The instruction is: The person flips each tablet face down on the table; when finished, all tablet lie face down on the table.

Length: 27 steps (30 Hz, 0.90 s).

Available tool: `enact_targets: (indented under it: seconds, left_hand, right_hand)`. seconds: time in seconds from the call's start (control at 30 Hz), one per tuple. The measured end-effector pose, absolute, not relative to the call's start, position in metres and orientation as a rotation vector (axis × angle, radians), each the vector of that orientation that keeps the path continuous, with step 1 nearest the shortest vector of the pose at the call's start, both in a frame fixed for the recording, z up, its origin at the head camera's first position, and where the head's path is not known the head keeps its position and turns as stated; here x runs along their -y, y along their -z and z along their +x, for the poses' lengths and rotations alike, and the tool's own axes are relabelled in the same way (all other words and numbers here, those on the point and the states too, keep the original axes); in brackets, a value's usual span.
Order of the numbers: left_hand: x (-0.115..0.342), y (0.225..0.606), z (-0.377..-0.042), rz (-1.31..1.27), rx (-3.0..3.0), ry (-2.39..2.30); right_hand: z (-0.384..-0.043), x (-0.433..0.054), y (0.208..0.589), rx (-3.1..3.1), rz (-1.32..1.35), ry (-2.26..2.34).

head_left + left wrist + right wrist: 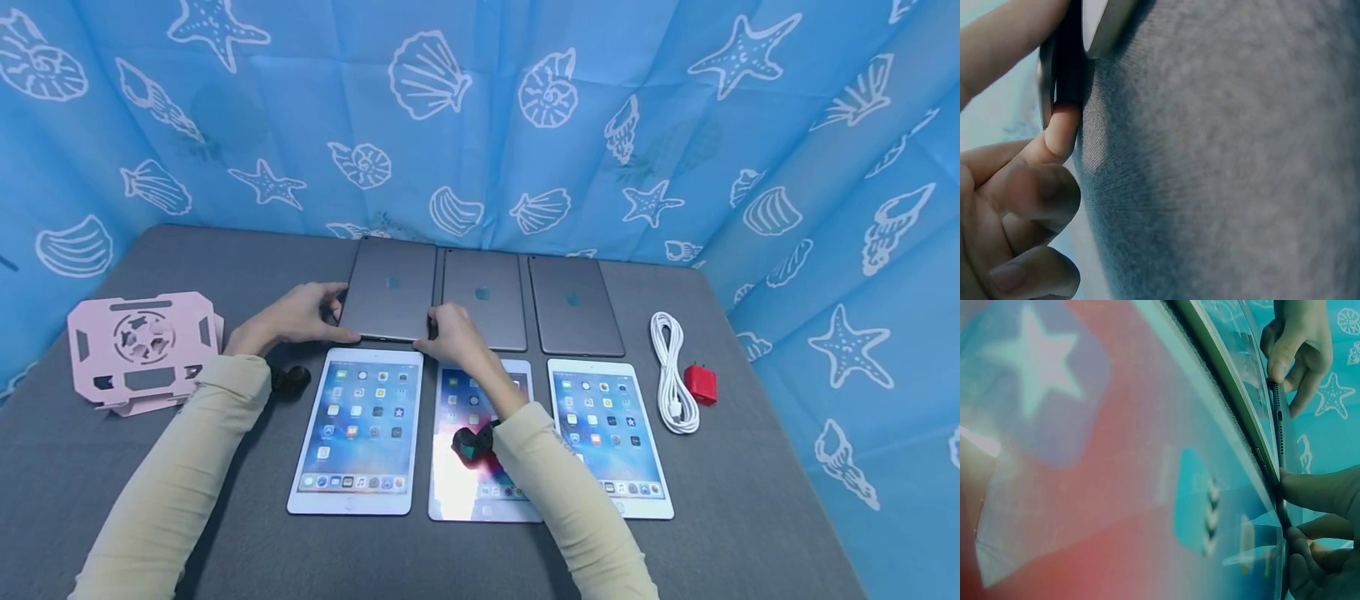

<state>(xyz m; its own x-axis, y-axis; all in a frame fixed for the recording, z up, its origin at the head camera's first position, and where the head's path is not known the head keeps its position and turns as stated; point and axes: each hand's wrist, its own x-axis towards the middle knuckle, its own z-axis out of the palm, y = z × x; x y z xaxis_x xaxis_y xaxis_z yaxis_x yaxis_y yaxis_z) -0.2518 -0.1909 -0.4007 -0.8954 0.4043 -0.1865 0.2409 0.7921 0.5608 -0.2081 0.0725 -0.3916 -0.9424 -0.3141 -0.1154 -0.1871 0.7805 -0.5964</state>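
Both hands hold the leftmost dark grey tablet (pixel 392 292) of the back row, which lies back side up with its logo showing. My left hand (pixel 303 315) grips its left edge, thumb at the near left corner. At the near right corner my right hand (pixel 457 337) pinches it between thumb and fingers. In the left wrist view, a fingertip of the left hand (pixel 1010 206) sits under the tablet's edge (pixel 1046 81). The right wrist view shows the port edge (pixel 1279 419) between the two hands, tilted close over the cloth.
Two more grey tablets, a middle one (pixel 483 304) and a right one (pixel 576 308), lie face down alongside. Three lit white tablets, including a left one (pixel 360 433), form the front row. A pink stand (pixel 90 350) is left; a white cable (pixel 663 350) and red charger (pixel 701 385) are right.
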Motion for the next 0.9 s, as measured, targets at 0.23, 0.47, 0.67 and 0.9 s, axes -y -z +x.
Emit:
enact_targets:
  seconds: [0.23, 0.47, 0.67, 0.9]
  left_hand:
    - [0.1914, 0.3995, -0.2500, 0.496, -2.699, -0.694]
    - [0.1917, 0.4053, -0.2507, 0.499, -2.676, -0.715]
    - [0.1904, 0.4051, -0.2491, 0.493, -2.666, -0.710]
    - [0.1881, 0.4028, -0.2470, 0.488, -2.654, -0.700]
  right_hand:
    - [-0.2073, -0.0715, 0.3918, -2.729, -0.389, 0.915]
    - [-0.2076, -0.0708, 0.3932, -2.721, -0.364, 0.950]
    - [-0.2075, -0.0694, 0.3950, -2.726, -0.329, 0.945]
    - [-0.2064, -0.0691, 0.3940, -2.730, -0.331, 0.961]
